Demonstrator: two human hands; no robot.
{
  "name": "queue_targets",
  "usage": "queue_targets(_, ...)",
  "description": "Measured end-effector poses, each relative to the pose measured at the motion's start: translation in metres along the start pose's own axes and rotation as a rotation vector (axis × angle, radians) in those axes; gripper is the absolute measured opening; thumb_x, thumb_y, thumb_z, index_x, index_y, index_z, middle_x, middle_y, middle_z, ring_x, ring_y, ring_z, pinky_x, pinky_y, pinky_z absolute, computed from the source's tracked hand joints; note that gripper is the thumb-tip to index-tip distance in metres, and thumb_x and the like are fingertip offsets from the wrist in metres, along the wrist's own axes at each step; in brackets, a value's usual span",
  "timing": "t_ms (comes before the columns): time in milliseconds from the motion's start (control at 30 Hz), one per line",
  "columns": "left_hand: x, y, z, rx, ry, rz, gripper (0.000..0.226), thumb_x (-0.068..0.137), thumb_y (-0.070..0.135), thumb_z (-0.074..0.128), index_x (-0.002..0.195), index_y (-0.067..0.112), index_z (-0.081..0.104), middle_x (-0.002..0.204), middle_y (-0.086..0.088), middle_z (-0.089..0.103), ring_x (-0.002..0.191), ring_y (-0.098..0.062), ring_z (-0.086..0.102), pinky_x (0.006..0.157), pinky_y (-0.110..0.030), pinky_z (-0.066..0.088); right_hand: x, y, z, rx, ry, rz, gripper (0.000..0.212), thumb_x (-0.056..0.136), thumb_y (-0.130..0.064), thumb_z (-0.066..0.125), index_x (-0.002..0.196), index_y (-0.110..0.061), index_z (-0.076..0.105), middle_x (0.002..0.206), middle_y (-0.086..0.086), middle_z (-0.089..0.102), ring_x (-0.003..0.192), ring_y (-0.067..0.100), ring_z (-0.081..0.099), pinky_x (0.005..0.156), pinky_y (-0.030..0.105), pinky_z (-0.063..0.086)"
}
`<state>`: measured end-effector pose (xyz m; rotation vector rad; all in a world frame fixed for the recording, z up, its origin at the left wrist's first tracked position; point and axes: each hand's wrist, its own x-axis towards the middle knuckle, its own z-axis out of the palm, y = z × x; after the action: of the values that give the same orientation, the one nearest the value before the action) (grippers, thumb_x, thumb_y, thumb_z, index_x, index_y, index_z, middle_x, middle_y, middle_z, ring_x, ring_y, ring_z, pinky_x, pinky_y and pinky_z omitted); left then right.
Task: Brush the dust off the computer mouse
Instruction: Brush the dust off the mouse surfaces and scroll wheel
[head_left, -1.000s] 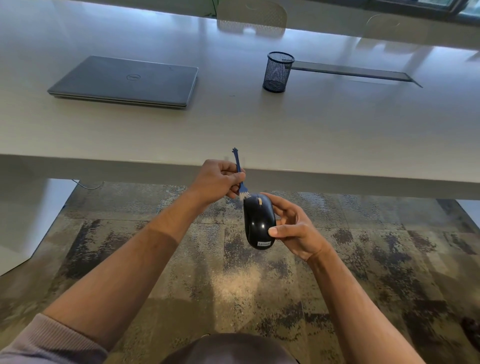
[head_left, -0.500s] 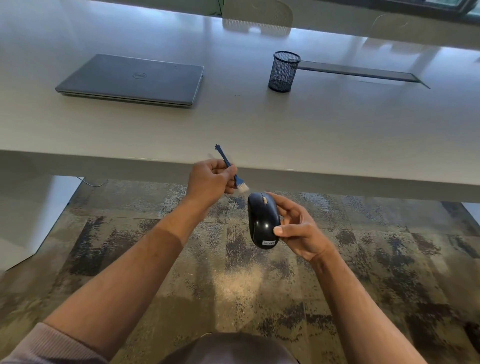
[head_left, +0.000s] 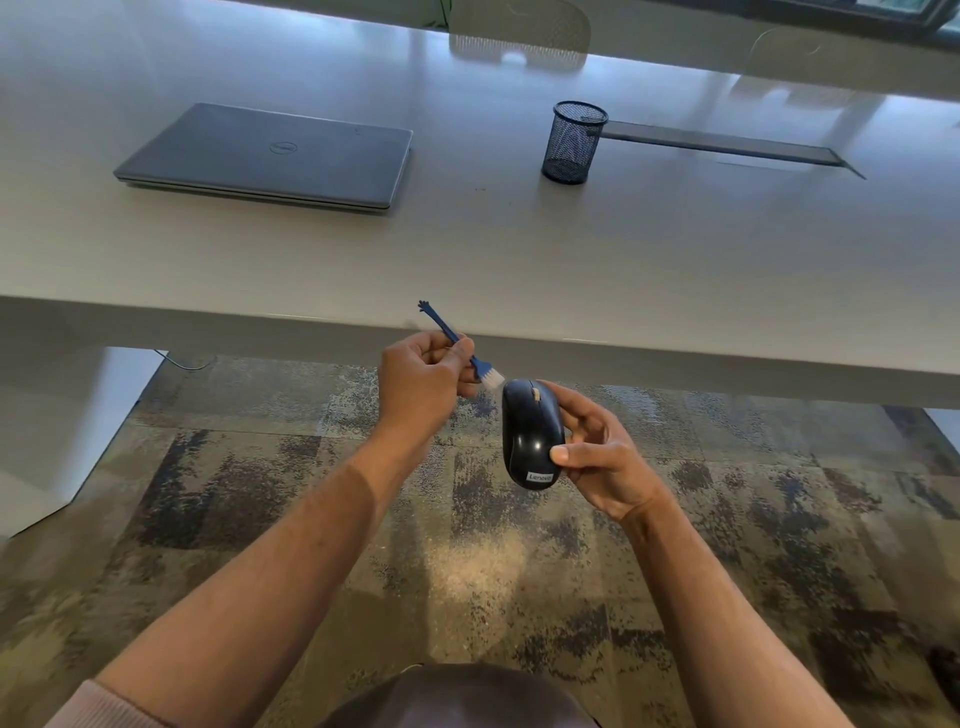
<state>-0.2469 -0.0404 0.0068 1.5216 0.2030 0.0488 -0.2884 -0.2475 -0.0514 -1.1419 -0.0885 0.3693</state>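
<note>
Pinching a small blue brush (head_left: 470, 358) between curled fingers, the left hand (head_left: 421, 379) is held just before the near edge of the surface (head_left: 623, 260), the white bristles close by the front end of the black computer mouse (head_left: 531, 434); whether they touch cannot be told. The mouse is gripped by the right hand (head_left: 597, 457), above the patterned carpet (head_left: 779, 519). On the surface, a closed laptop (head_left: 270, 156) and a mesh cup (head_left: 574, 141) are seen well apart.
</note>
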Motion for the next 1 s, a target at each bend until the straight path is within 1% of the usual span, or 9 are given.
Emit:
queue_targets(100, 0.000, 0.000, 0.000, 0.000, -0.028, -0.011, 0.007, 0.092, 0.012, 0.063, 0.089, 0.008, 0.066, 0.075, -0.006, 0.072, 0.061, -0.011, 0.067, 0.056, -0.023, 0.056, 0.002, 0.001, 0.001, -0.008, 0.002, 0.000, 0.087, 0.061, -0.003, 0.076, 0.142, -0.002, 0.047, 0.136, 0.016, 0.058, 0.115, 0.031, 0.064, 0.093, 0.044, 0.056)
queue_targets(267, -0.004, -0.006, 0.000, 0.028, -0.042, -0.008, 0.007, 0.092, 0.014, 0.064, 0.086, 0.010, 0.066, 0.075, -0.006, 0.072, 0.063, -0.013, 0.068, 0.058, -0.025, 0.056, 0.004, 0.001, -0.001, -0.003, 0.030, -0.008, 0.089, 0.061, -0.004, 0.076, 0.144, -0.002, 0.045, 0.136, 0.017, 0.058, 0.115, 0.032, 0.063, 0.088, 0.042, 0.057)
queue_targets(400, -0.008, -0.012, 0.002, 0.008, 0.039, 0.004, 0.008, 0.091, 0.016, 0.065, 0.088, 0.009, 0.066, 0.074, -0.005, 0.072, 0.063, -0.013, 0.068, 0.058, -0.025, 0.056, 0.005, 0.002, -0.002, 0.004, 0.039, -0.002, 0.089, 0.060, -0.003, 0.077, 0.144, -0.002, 0.046, 0.137, 0.018, 0.057, 0.113, 0.031, 0.064, 0.087, 0.041, 0.057)
queue_targets(533, -0.004, -0.009, 0.003, -0.028, 0.104, -0.005, 0.009, 0.092, 0.016, 0.064, 0.092, 0.008, 0.066, 0.076, -0.005, 0.072, 0.061, -0.010, 0.068, 0.056, -0.020, 0.054, 0.005, 0.002, 0.000, 0.000, 0.009, 0.009, 0.087, 0.060, -0.002, 0.076, 0.142, -0.002, 0.047, 0.134, 0.016, 0.059, 0.113, 0.029, 0.065, 0.087, 0.039, 0.057)
queue_targets(600, -0.003, -0.007, 0.003, -0.012, 0.103, 0.004, 0.008, 0.092, 0.016, 0.064, 0.091, 0.008, 0.066, 0.075, -0.004, 0.072, 0.059, -0.008, 0.067, 0.054, -0.019, 0.054, 0.006, 0.001, 0.002, 0.000, -0.009, 0.011, 0.085, 0.060, -0.001, 0.076, 0.140, -0.002, 0.049, 0.134, 0.016, 0.059, 0.114, 0.030, 0.064, 0.089, 0.041, 0.057)
queue_targets(733, -0.001, -0.006, 0.001, 0.031, 0.069, 0.008, 0.007, 0.092, 0.016, 0.064, 0.089, 0.010, 0.066, 0.075, -0.004, 0.071, 0.060, -0.008, 0.068, 0.057, -0.022, 0.056, 0.006, 0.001, 0.001, -0.006, -0.028, 0.013, 0.084, 0.060, -0.001, 0.076, 0.140, -0.002, 0.050, 0.139, 0.019, 0.055, 0.119, 0.032, 0.061, 0.096, 0.044, 0.055)
queue_targets(833, -0.002, -0.005, 0.000, 0.036, 0.038, 0.003, 0.006, 0.092, 0.015, 0.064, 0.087, 0.012, 0.066, 0.075, -0.004, 0.071, 0.062, -0.010, 0.068, 0.058, -0.023, 0.057, 0.006, 0.001, 0.000, -0.002, -0.024, 0.015, 0.083, 0.060, -0.001, 0.076, 0.139, -0.004, 0.052, 0.138, 0.019, 0.056, 0.119, 0.032, 0.061, 0.093, 0.043, 0.056)
queue_targets(1000, -0.007, -0.005, -0.001, 0.053, 0.006, 0.001, 0.006, 0.091, 0.015, 0.065, 0.088, 0.011, 0.067, 0.075, -0.006, 0.072, 0.062, -0.011, 0.067, 0.057, -0.022, 0.055, 0.006, 0.000, 0.000, 0.008, 0.007, 0.002, 0.082, 0.058, -0.002, 0.076, 0.137, -0.005, 0.053, 0.133, 0.016, 0.059, 0.112, 0.029, 0.066, 0.084, 0.038, 0.058)
